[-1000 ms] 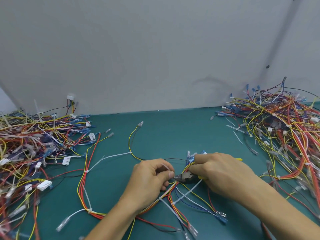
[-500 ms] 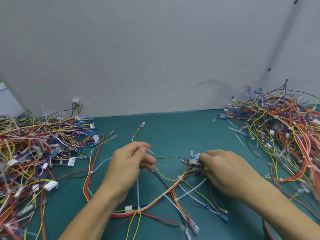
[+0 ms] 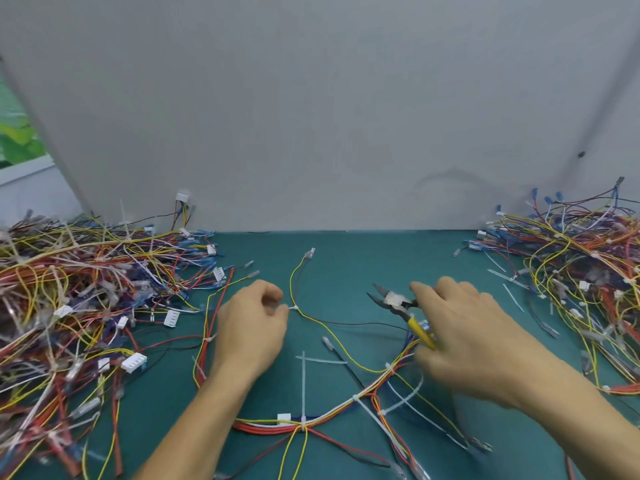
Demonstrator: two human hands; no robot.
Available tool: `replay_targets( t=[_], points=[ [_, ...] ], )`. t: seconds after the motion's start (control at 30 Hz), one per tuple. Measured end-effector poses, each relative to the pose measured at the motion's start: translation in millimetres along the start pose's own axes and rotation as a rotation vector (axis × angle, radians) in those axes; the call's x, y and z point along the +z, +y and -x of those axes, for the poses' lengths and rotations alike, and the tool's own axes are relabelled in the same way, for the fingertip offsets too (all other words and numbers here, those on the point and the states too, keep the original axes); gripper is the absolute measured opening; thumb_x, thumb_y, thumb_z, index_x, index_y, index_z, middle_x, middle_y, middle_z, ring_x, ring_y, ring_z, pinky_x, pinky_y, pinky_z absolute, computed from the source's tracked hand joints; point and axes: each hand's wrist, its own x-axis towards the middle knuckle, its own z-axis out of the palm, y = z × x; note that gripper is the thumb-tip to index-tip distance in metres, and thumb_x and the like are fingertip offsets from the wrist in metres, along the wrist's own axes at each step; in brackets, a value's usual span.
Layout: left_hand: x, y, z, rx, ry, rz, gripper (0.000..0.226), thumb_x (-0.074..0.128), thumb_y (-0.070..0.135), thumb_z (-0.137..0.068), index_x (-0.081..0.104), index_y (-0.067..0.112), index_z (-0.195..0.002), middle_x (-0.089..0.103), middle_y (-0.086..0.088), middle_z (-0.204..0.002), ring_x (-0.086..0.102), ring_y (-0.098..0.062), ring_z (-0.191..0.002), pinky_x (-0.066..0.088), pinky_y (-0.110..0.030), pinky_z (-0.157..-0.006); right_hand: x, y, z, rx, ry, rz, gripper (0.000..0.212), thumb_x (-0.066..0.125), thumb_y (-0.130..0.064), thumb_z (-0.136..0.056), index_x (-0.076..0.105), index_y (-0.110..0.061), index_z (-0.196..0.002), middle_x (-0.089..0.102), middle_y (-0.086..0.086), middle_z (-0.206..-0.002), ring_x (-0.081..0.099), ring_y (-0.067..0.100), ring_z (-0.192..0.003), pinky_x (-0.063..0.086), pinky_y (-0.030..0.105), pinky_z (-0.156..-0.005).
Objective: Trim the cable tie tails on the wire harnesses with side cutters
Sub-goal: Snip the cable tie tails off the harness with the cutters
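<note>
A wire harness (image 3: 332,412) of red, yellow, white and blue wires lies on the green mat between my arms. Several white cable tie tails stick out of it, one standing upright (image 3: 303,386). My left hand (image 3: 251,327) pinches a small white cable tie (image 3: 293,308) on the harness's thin yellow branch. My right hand (image 3: 464,334) grips yellow-handled side cutters (image 3: 398,304), whose jaws are open and point left, a short way right of that tie.
A big tangled pile of harnesses (image 3: 79,306) covers the mat's left side and another pile (image 3: 585,271) its right side. A grey wall (image 3: 311,116) rises behind the mat. Cut tie tails (image 3: 512,296) lie near the right pile.
My left hand moved left and up along the yellow branch and now pinches its tie. My right hand lifted the cutters off the harness, and their jaws have opened.
</note>
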Motion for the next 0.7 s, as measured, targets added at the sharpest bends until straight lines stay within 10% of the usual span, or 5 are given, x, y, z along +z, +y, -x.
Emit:
replay_targets(
  t=[0.13,0.23,0.7],
  points=[
    [7,-10,-1,0.158,0.002,-0.537,0.036,0.056,0.021,-0.091,0.055,0.027,-0.127,0.055,0.004,-0.130,0.046,-0.024,-0.117,0.035,-0.037,-0.094,-9,-21,-27,-0.092,0.105,0.095,0.029,0.051,-0.033,-0.081,0.051,-0.022,-0.108,0.048,-0.001,-0.092,0.052,0.026,-0.094,0.034,0.033,-0.068],
    [14,-6,-5,0.129,-0.052,-0.720,0.019,0.050,0.026,-0.093,0.059,0.030,-0.109,0.059,0.006,-0.114,0.046,-0.024,-0.111,0.023,-0.037,-0.076,-11,-39,-46,-0.189,0.158,0.202,0.012,0.052,-0.027,-0.081,0.054,-0.022,-0.091,0.044,-0.001,-0.085,0.052,0.027,-0.093,0.026,0.032,-0.069],
    [24,-19,-12,0.078,-0.033,-0.456,0.021,0.051,0.038,-0.092,0.071,0.037,-0.099,0.071,0.005,-0.097,0.054,-0.024,-0.103,0.021,-0.035,-0.073,33,-82,-67,-0.302,0.161,0.271,0.014,0.053,-0.020,-0.091,0.058,-0.013,-0.102,0.054,0.009,-0.105,0.053,0.029,-0.096,0.029,0.035,-0.069]
  ],
)
